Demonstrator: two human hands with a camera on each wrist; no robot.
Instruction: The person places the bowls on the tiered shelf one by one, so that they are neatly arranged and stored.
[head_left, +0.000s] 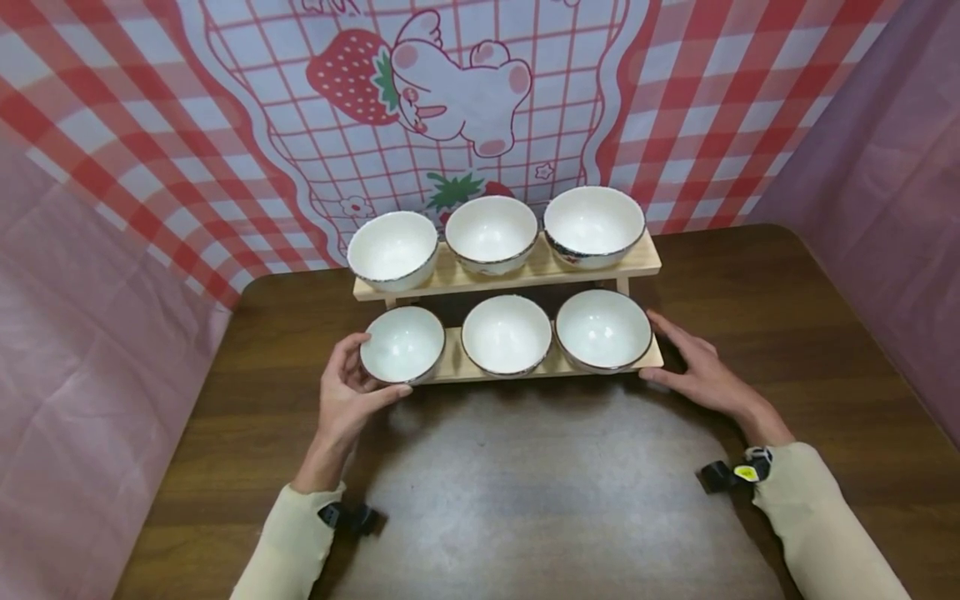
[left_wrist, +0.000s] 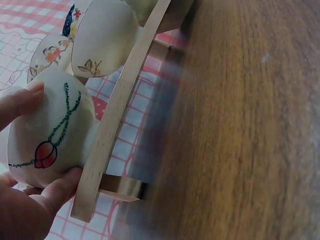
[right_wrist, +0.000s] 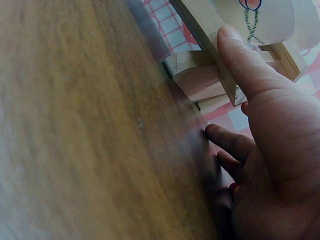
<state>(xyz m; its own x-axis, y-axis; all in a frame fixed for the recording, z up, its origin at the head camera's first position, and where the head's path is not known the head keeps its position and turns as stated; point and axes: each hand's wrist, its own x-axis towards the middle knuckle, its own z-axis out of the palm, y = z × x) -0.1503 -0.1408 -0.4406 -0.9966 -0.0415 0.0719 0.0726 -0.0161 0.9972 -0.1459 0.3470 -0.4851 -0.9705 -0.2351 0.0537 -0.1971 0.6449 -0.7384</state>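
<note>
A two-tier light wooden rack (head_left: 450, 367) bears three white bowls on each tier. At the lower tier's left end my left hand (head_left: 351, 392) holds a bowl (head_left: 403, 343), thumb in front and fingers at its left side. In the left wrist view this bowl (left_wrist: 60, 130) shows a red bud with green stems. My right hand (head_left: 701, 371) is at the rack's right end, beside the right lower bowl (head_left: 603, 329). Its thumb (right_wrist: 245, 62) touches the rack's front edge in the right wrist view; the other fingers extend loosely along the side.
On the upper tier stand a left bowl (head_left: 393, 250), a middle bowl (head_left: 491, 233) and a right bowl (head_left: 594, 225). A middle bowl (head_left: 506, 333) sits on the lower tier. Behind the brown wooden table (head_left: 525, 492) hangs a red-and-white checked cloth (head_left: 697, 108).
</note>
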